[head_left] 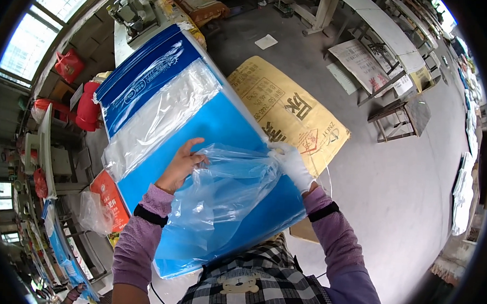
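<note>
A clear plastic bag (pixel 220 192) lies crumpled over a stack of bright blue sheets (pixel 212 123) in front of me. My right hand (pixel 292 162), in a white glove, is closed on the bag's gathered edge at the right side of the stack. At the bag's left edge is my bare left hand (pixel 182 165). Its fingers are apart and the fingertips touch or nearly touch the film. Farther up the stack lie a flattened band of clear plastic (pixel 163 113) and dark blue printed plastic (pixel 143 77).
A yellow printed sack (pixel 289 110) lies right of the stack. Beyond it stands a small wooden stool (pixel 402 121) on the grey floor. A sewing machine (pixel 131 18) sits at the far left. An orange-red printed sack (pixel 110 198) and loose clear plastic (pixel 95 213) are at the left.
</note>
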Available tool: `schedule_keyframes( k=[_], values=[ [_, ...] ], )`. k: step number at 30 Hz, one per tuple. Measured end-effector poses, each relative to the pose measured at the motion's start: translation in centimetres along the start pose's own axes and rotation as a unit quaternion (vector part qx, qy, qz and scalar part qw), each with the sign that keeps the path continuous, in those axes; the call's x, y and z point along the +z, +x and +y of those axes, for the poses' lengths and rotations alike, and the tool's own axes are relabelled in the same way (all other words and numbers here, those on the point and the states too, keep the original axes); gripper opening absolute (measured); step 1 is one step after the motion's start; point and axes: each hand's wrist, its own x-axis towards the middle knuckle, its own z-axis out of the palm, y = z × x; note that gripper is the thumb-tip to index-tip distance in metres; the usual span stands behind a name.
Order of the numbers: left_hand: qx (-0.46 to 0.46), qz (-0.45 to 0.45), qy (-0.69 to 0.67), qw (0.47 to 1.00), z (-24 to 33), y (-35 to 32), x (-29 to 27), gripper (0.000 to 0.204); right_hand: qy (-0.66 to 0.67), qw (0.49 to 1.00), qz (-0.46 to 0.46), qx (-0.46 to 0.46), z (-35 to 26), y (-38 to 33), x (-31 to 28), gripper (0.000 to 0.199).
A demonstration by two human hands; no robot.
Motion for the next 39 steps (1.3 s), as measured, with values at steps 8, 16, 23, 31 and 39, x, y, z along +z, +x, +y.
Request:
schedule_keyframes(
  k=[8,16,23,31,39],
  values=[
    [0.007,0.036,-0.092,0.995,-2.5,-1.0,-1.1,0.036,-0.184,0.935,0.156,-0.259,-8.7,-6.6,0.6,0.015],
    [-0.005,0.009,-0.105,0.994,-3.3,-0.9,-2.2,0.034,-0.576,0.773,0.012,-0.266,-10.4,-8.8,3.6,0.015],
    [0.220,0.309,0.477,0.793,0.4,-7.0,-3.7,0.027,-0.500,0.832,0.021,-0.239,-5.5,-9.6,-0.1,0.020],
    [0.362,0.105,0.466,0.800,-3.2,-9.0,15.7,0.036,-0.525,0.796,0.037,-0.298,-4.5,-9.8,-0.1,0.029],
    [-0.016,0.039,0.635,0.772,-13.3,-17.4,6.7,0.048,-0.540,0.783,0.052,-0.304,-3.7,-10.1,-0.4,0.030]
  ],
)
